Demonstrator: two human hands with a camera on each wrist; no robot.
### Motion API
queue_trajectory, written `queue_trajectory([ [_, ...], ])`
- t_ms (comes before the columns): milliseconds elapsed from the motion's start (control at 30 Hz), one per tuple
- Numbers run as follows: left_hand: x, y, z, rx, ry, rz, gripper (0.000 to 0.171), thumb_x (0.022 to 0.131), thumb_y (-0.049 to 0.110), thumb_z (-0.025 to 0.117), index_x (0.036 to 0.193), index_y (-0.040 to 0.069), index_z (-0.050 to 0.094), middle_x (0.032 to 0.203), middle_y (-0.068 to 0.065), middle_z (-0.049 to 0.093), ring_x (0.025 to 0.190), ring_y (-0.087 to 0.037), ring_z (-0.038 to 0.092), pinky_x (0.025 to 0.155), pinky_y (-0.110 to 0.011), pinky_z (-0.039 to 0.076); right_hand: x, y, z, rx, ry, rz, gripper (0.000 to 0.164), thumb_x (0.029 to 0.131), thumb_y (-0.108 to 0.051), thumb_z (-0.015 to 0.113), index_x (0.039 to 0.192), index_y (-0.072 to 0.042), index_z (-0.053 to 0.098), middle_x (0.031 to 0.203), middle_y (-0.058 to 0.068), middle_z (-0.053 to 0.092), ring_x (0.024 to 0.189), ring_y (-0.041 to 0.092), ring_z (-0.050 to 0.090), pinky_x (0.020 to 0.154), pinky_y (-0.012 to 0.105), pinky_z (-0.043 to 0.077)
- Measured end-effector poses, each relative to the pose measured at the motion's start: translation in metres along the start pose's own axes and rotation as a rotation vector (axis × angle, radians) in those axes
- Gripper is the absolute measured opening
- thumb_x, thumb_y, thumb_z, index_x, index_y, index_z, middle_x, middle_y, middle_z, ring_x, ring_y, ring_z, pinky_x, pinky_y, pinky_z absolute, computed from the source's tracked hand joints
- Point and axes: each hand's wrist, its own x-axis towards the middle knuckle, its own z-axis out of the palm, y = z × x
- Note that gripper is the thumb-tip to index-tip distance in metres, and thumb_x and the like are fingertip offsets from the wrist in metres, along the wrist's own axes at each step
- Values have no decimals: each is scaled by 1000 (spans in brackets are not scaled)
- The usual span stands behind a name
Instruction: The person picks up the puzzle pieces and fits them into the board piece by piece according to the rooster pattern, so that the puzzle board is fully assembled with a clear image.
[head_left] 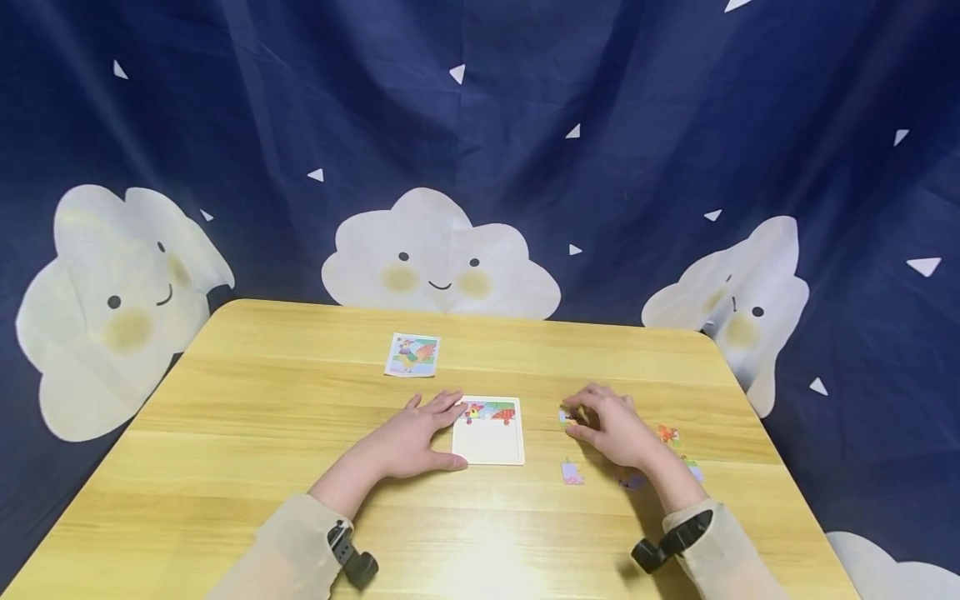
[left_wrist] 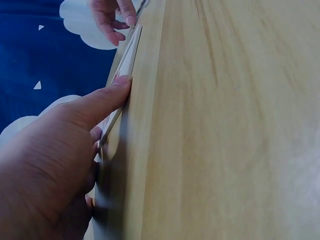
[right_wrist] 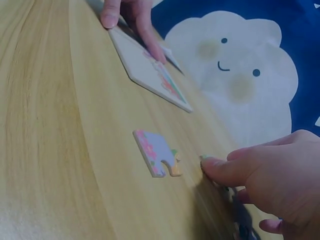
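A white square puzzle tray (head_left: 487,446) lies mid-table, with joined picture pieces (head_left: 491,412) along its far side. My left hand (head_left: 408,437) rests at the tray's left edge, thumb at the near corner and straight fingers at the far one; its thumb (left_wrist: 112,92) lies on the rim in the left wrist view. To the right of the tray, my right hand (head_left: 615,429) pinches a small puzzle piece (head_left: 565,419) at the table surface, mostly hidden by the fingers. A lilac puzzle piece with pink flowers (right_wrist: 152,147) lies loose just nearer than that hand.
Beyond the tray sits a square picture card (head_left: 412,356) showing a colourful bird. More loose pieces lie around my right forearm, among them an orange one (head_left: 667,433) and a green-and-lilac one (head_left: 693,469). A dark blue cloud-patterned curtain (head_left: 465,150) hangs behind the table.
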Motion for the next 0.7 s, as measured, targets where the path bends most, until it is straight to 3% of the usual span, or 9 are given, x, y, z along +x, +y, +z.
queue_trajectory([
  [433, 0, -1, 3, 8, 7, 3, 97, 93, 67, 70, 166, 12, 37, 175, -3, 22, 160, -25, 19, 128, -56, 6, 0, 0, 6, 53, 17, 51, 29, 94, -12, 82, 122, -11, 75, 101, -5, 62, 80, 13, 50, 78, 43, 23],
  [700, 0, -1, 3, -3, 5, 0, 96, 93, 65, 71, 166, 13, 37, 175, -3, 23, 160, -25, 19, 128, -55, 6, -4, 1, 12, -2, 85, 22, 24, 94, -16, 83, 118, -16, 78, 97, -10, 64, 75, 10, 50, 77, 41, 24],
])
